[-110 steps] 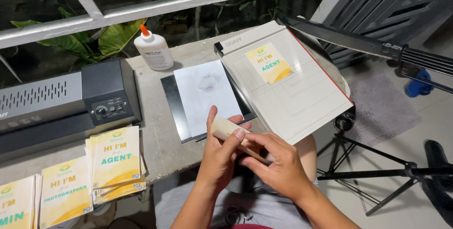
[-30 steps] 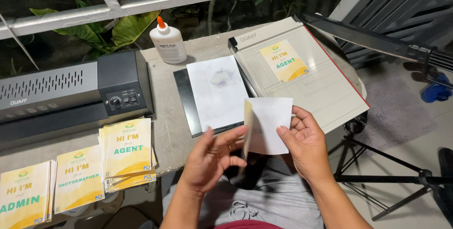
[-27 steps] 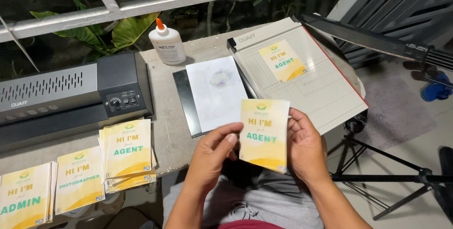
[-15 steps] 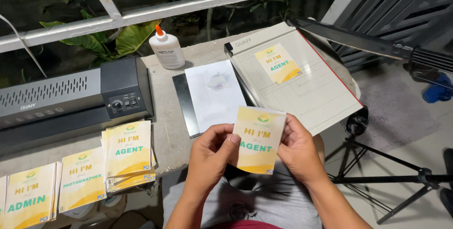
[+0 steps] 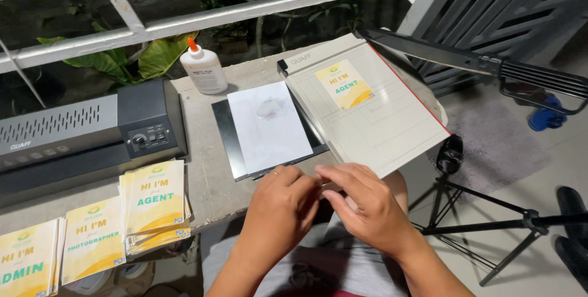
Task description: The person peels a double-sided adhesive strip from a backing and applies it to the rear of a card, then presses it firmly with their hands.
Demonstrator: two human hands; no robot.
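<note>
My left hand [image 5: 278, 211] and my right hand [image 5: 367, 208] meet at the table's front edge, fingertips pinched together. Only a thin pale edge of the yellow and white card [image 5: 324, 182] shows between them; the rest is hidden by my fingers. Just beyond my hands lies a white sheet [image 5: 269, 125] on a black plate [image 5: 222, 131]. To its right is a paper cutter board [image 5: 392, 119] with another yellow card [image 5: 344, 84] lying on it.
A grey laminator [image 5: 79, 138] sits at the left, with stacks of yellow cards [image 5: 156, 202] in front of it. A glue bottle [image 5: 204, 70] stands at the back by the railing [image 5: 184, 21]. The cutter's raised blade arm [image 5: 441, 52] and a tripod [image 5: 490, 223] are at the right.
The card that I held face up between both hands has turned edge-on and nearly vanished behind my fingers. My hands have drawn closer together.
</note>
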